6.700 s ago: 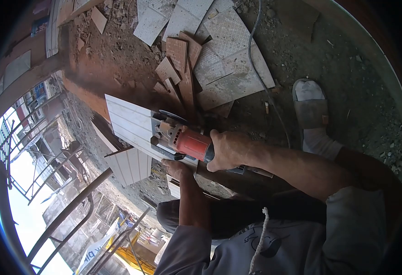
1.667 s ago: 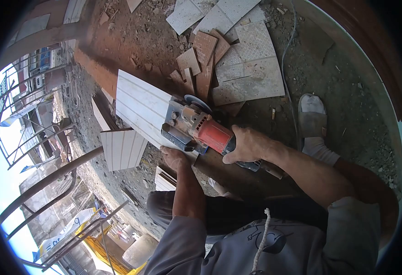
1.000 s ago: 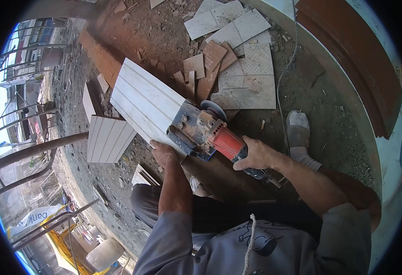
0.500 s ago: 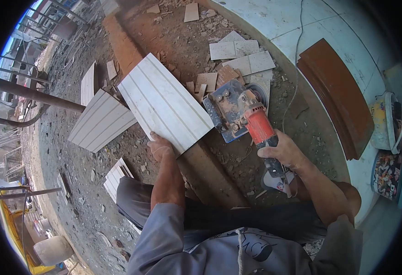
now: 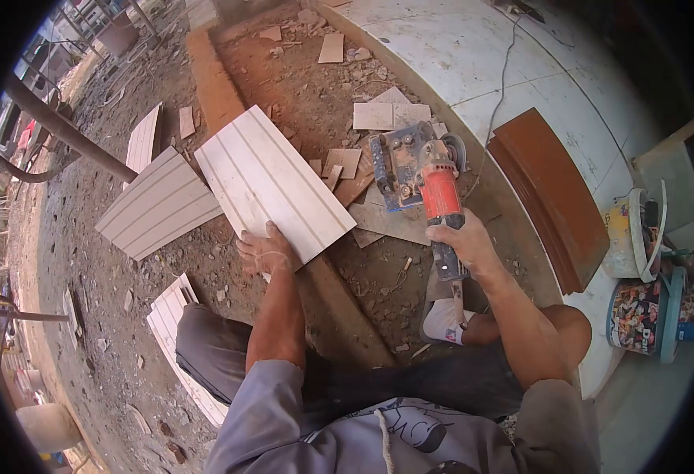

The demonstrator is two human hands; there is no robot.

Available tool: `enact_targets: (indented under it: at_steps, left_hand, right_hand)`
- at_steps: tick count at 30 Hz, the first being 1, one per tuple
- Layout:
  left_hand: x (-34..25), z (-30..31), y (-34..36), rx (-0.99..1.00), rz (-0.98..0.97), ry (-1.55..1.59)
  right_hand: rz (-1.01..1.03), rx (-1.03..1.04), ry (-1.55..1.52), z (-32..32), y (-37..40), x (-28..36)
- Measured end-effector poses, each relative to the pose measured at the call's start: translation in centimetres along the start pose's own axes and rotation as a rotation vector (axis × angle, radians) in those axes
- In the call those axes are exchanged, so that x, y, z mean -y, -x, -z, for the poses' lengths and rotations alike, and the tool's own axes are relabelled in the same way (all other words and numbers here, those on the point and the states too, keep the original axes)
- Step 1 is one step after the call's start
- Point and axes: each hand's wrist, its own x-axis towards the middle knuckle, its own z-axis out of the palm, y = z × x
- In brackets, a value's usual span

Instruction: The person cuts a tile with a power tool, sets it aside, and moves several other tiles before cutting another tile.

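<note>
My right hand (image 5: 464, 241) is wrapped round the black handle of a red angle grinder (image 5: 442, 193). A scuffed blue metal base plate (image 5: 405, 162) is fixed to the grinder's head, and its round disc (image 5: 454, 152) faces away on the right. The grinder is held above broken tile pieces. My left hand (image 5: 268, 251) lies with fingers spread on the near edge of a white tile (image 5: 272, 178) with dark lengthwise stripes. That tile rests across a brown ledge (image 5: 355, 308). Close to its left is another striped tile (image 5: 161, 204).
Tile offcuts (image 5: 386, 116) lie on the rubble beyond the grinder. Brown tiles (image 5: 548, 197) are stacked on the pale floor at right, near a bucket (image 5: 627, 237) and a patterned tub (image 5: 635, 316). A cord (image 5: 493, 118) crosses that floor. A metal pipe (image 5: 70, 130) slants in from the left.
The grinder has come up and away from the striped tile, uncovering a pale tile piece below. My left hand has shifted from the tile's edge onto its face, fingers spreading. The view has shifted.
</note>
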Motion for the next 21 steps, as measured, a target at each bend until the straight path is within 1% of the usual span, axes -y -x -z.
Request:
enact_targets:
  at_steps: [4,6,9,11,13,14,15,17,18,20,21]
  left_hand:
    - [-0.1,0.6,0.1,0.038,-0.04,-0.038]
    - [-0.3,1.0,0.8,0.101,-0.131,0.028]
    - [0.1,1.3,1.0,0.099,-0.12,0.04]
    - [1.3,0.6,0.3,0.064,-0.084,0.014]
    - [1.5,1.1,0.2,0.067,0.009,0.038]
    - [1.7,1.3,0.1,0.077,0.075,0.103]
    - [1.9,1.1,-0.4,0.066,0.09,0.108]
    - [2.6,0.6,-2.3,0.155,0.237,0.219]
    - [2.7,1.0,-3.4,0.133,0.254,0.222]
    - [2.3,1.6,-5.6,0.316,0.259,0.348]
    - [1.7,1.9,-6.6,0.298,0.265,0.351]
  right_hand:
    - [-0.012,-0.02,0.085,-1.5,-1.0,-1.9]
    - [-0.054,0.002,0.165,-2.3,-1.1,-1.7]
    - [-0.066,0.027,0.197,-3.0,-0.7,-1.2]
    - [-0.054,0.062,0.178,-3.2,-1.2,-2.3]
    - [-0.041,0.076,0.153,-3.4,-1.4,-2.2]
    - [-0.033,0.056,0.157,-3.3,-1.3,-1.9]
    - [-0.025,0.039,0.164,-3.3,-1.1,-1.6]
    - [-0.024,0.046,0.154,-3.1,-1.2,-1.4]
    - [-0.036,0.031,0.136,-3.0,-1.3,-1.3]
    - [-0.037,0.041,0.117,-3.0,-1.2,-1.0]
    - [-0.056,0.027,0.1,-3.0,-1.1,-0.9]
